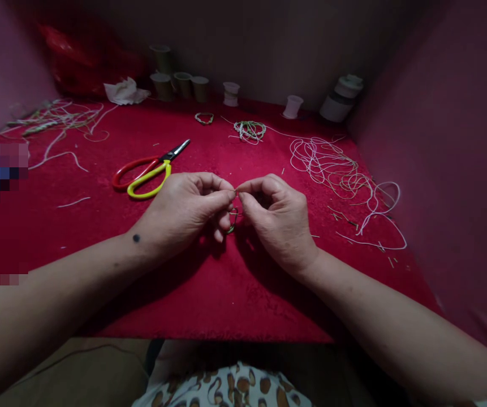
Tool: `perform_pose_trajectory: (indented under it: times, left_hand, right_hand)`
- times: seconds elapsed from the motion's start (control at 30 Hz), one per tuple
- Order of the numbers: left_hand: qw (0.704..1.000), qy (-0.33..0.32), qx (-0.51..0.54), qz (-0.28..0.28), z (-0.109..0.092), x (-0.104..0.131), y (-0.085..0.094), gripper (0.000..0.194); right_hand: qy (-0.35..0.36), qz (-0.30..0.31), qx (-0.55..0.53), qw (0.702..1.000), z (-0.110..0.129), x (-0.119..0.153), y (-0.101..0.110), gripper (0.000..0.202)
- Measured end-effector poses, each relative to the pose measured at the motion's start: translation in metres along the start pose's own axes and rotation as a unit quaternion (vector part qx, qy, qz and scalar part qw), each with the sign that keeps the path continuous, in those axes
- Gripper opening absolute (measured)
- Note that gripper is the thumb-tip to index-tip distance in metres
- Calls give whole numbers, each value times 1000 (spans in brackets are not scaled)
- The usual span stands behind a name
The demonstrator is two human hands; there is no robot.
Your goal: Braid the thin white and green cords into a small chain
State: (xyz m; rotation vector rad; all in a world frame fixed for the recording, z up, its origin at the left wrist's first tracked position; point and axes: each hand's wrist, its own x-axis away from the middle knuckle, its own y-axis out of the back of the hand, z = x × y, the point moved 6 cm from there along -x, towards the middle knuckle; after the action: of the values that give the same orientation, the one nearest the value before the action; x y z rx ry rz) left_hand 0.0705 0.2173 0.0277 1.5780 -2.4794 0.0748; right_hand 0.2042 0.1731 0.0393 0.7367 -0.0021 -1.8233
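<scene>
My left hand (pixel 192 203) and my right hand (pixel 279 217) meet over the middle of the red cloth, each with thumb and forefinger pinched together. Below the fingertips hangs a small green cord bracelet (pixel 232 227), partly hidden by the left fingers. Its thin cord ends seem to run up into both pinches, though the exact point of grip is too small to make out. Close behind my left hand lie scissors (pixel 152 172) with one red and one yellow handle, blades pointing away to the right.
Loose pale cord (pixel 323 161) sprawls on the right, with cut scraps (pixel 345 220) near it. More tangled cord (pixel 65 121) lies at the far left. Along the back stand several spools (pixel 162 87), a white-lidded bottle (pixel 341 99), crumpled tissue (pixel 125 91) and finished-looking bracelets (pixel 249 131).
</scene>
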Motion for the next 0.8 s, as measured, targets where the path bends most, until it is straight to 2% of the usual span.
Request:
perform_pose_trajectory:
  times: [0.17,0.33,0.7,0.8]
  left_hand:
    - [1000,12,8,0,0,2,-1,6]
    - [999,33,24,9,0,4,-6,14]
    - [996,40,63,51,5,3,-8,19]
    - [995,38,75,48,5,3,-8,18]
  right_hand:
    - [-17,11,0,1000,-1,0,-1,10]
    - [-2,21,39,999,2,1,1,10]
    - [70,38,111,991,6,3,2,12]
    - [93,28,133,986,8,4,2,12]
